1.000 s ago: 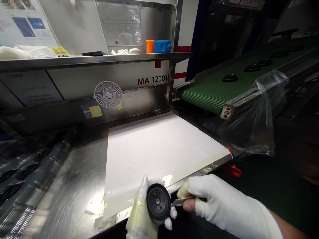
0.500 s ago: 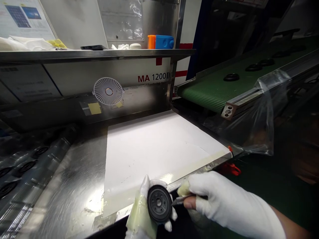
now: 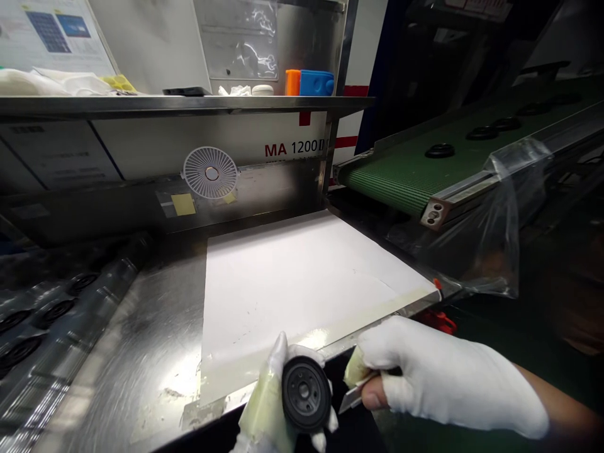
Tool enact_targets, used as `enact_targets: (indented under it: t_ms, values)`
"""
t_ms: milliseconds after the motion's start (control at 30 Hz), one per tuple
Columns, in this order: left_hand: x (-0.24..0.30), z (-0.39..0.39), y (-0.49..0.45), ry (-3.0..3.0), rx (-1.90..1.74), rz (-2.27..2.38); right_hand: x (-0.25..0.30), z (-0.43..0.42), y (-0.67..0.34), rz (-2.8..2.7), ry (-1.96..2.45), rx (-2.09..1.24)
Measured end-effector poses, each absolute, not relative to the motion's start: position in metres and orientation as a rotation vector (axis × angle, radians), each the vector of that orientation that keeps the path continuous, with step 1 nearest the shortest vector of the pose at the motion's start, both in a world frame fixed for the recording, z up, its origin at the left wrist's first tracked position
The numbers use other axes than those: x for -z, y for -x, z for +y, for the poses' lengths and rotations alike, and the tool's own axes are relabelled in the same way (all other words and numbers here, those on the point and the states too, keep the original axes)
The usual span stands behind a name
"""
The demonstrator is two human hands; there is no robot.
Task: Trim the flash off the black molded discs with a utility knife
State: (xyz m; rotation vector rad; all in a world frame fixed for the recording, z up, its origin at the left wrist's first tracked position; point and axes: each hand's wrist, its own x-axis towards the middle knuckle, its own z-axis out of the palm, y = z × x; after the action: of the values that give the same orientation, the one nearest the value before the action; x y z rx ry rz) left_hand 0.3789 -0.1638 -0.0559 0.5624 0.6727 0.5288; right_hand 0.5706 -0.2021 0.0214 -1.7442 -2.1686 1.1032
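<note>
My left hand point(image 3: 268, 406), in a white glove with yellowish tape on it, grips a round black plastic part point(image 3: 306, 394). The part's face, with a central hub and small holes around it, is turned toward me. On the right, my right hand point(image 3: 401, 371) wears a white glove with a bare thumb tip. It pinches a small blade point(image 3: 355, 395) between the thumb and a taped finger. A gap separates the blade's tip from the part's right rim. Both hands are at the front edge of the metal table.
A white sheet point(image 3: 292, 283) covers much of the metal table point(image 3: 165, 314). Bagged trays with round black parts point(image 3: 56, 311) lie at left. A green conveyor point(image 3: 396, 176) carries several black parts at right. A small fan point(image 3: 211, 172) stands below the shelf point(image 3: 189, 107).
My right hand has drawn the blade away from the part's rim, where it was close or touching. The part has shifted slightly right and down in the picture.
</note>
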Motion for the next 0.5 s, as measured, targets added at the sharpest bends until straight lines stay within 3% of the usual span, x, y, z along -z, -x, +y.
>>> enact_targets:
  t_ms: [500]
  values:
    - [0.080, -0.157, -0.360, -0.367, -0.410, 0.345, -0.006, -0.184, -0.569, -2.155, 1.657, -0.976]
